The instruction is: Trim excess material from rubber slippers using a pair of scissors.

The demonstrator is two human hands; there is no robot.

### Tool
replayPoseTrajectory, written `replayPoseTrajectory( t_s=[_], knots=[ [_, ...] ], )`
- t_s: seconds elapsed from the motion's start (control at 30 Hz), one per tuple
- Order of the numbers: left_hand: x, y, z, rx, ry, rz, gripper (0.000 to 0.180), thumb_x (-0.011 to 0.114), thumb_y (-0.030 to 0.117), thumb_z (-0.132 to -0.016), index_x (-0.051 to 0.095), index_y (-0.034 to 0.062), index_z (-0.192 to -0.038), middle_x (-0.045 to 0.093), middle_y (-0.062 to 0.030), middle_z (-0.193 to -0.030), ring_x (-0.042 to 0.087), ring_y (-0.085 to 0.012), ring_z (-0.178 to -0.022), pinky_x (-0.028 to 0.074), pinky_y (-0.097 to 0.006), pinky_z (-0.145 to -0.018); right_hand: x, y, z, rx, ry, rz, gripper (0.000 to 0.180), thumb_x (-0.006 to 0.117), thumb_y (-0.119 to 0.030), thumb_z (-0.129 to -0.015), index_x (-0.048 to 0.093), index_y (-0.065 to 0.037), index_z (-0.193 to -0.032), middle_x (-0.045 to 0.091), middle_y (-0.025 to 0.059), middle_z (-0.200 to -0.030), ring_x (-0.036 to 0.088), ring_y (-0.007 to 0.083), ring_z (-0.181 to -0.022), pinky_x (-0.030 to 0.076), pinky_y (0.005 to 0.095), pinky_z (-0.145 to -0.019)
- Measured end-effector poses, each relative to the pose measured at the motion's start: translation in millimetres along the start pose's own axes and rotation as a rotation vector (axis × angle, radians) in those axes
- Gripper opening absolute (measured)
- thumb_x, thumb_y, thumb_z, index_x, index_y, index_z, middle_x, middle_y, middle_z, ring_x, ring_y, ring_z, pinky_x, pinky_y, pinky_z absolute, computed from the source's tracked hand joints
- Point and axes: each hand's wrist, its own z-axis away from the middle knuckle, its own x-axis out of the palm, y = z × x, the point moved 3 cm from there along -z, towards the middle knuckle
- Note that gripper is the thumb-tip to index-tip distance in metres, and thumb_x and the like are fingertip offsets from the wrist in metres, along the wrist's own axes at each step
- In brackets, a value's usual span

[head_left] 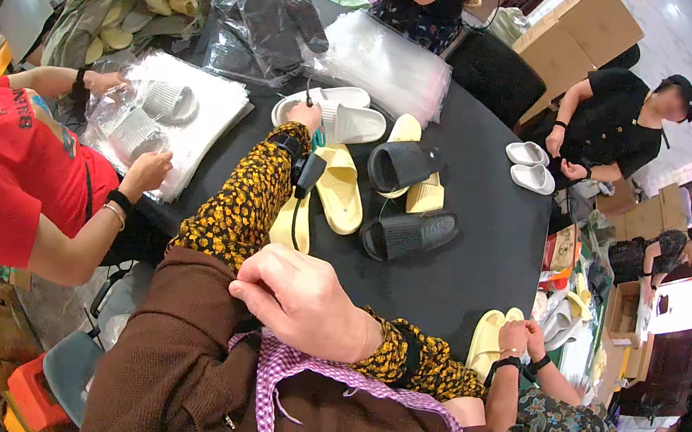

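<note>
White slides [336, 116] lie far across the black round table [486, 237], where the wearer's left hand [307, 117] reaches out to touch the nearer one, fingers spread on it. Close in, the right hand [298, 298] pinches the brown garment [165, 350] on the lap. Yellow slides [337, 188] and black slides [406, 203] sit just right of the outstretched arm.
</note>
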Motion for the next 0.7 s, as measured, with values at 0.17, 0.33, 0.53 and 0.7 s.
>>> replayPoseTrajectory(
  t_s=[0.17,0.33,0.53,0.7],
  knots=[
    [-23.7,-8.9,-22.4,0.057,0.089,0.171,0.034,0.04,0.028,-0.088,0.055,-0.002,-0.092,0.065,-0.016,-0.077,0.064,-0.0314,-0.066,0.052,-0.044,-0.057,-1.1,-29.9,1.1,0.041,-0.18,-0.413,0.011,0.065,-0.002,-0.078,0.054,-0.001,-0.08,0.056,0.0097,-0.074,0.057,0.0236,-0.064,0.046,0.0314,-0.057],
    [-28.1,4.2,-16.6,-0.148,0.173,0.542,0.041,0.038,0.033,-0.088,0.056,-0.0011,-0.101,0.064,-0.0176,-0.082,0.065,-0.0282,-0.07,0.052,-0.043,-0.058,5.1,-27.0,4.3,0.117,-0.501,-0.656,0.008,0.058,-0.008,-0.086,0.055,0.0,-0.089,0.059,0.0053,-0.075,0.058,0.0146,-0.067,0.046,0.0266,-0.06],
    [-36.4,-20.1,-40.5,-0.017,0.183,0.105,0.041,0.041,0.035,-0.087,0.061,0.0001,-0.097,0.066,-0.0154,-0.082,0.065,-0.0277,-0.074,0.052,-0.041,-0.065,15.0,3.6,-11.3,0.413,-0.154,-0.347,0.024,0.067,-0.014,-0.082,0.054,-0.001,-0.097,0.052,0.0005,-0.067,0.047,0.0057,-0.06,0.041,0.0217,-0.053],
    [22.2,-14.2,-28.4,-0.011,0.103,0.247,0.038,0.041,0.027,-0.084,0.064,-0.0023,-0.088,0.066,-0.0163,-0.075,0.066,-0.0283,-0.073,0.05,-0.038,-0.068,8.9,31.1,-6.5,0.405,-0.078,-0.318,0.023,0.068,-0.014,-0.081,0.054,-0.001,-0.093,0.05,0.0004,-0.067,0.046,0.0065,-0.062,0.041,0.0239,-0.054]
  ],
)
